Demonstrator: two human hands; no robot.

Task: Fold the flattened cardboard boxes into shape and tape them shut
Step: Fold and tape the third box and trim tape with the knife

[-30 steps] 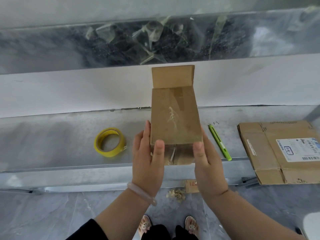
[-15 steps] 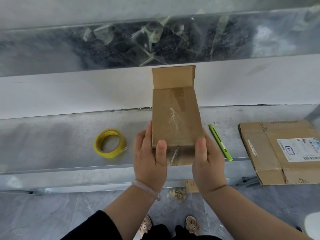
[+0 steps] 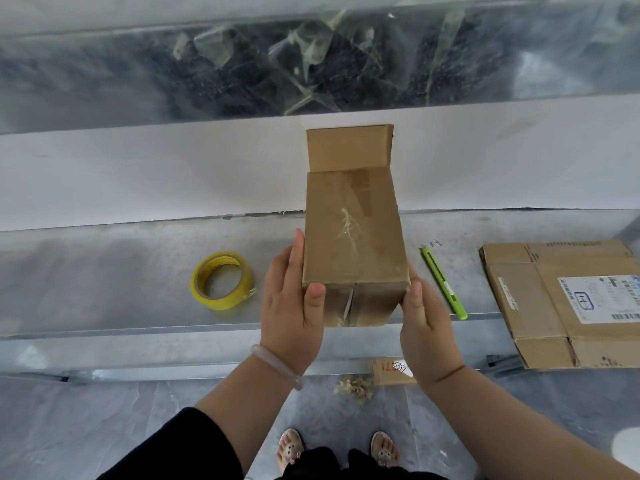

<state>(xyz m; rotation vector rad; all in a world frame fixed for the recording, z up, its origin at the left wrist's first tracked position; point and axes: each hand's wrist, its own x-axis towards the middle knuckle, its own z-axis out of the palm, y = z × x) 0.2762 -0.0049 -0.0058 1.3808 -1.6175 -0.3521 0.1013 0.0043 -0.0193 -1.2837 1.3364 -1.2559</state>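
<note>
We hold the box (image 3: 351, 233) over the desk (image 3: 104, 278) with its long axis running straight away from us, open flap (image 3: 349, 148) at the far end. Our left hand (image 3: 292, 306) and right hand (image 3: 427, 327) clamp the near corners, thumbs on the top edge, fingers (image 3: 297, 251) down the sides. The tape roll (image 3: 221, 280) lies just left of the left hand. Since a second ago, grip and box look unchanged.

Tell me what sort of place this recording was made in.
Likely a packing or shipping station: a metal bench holds a yellow tape roll, a green utility knife and a flattened cardboard box bearing a shipping label.
</note>
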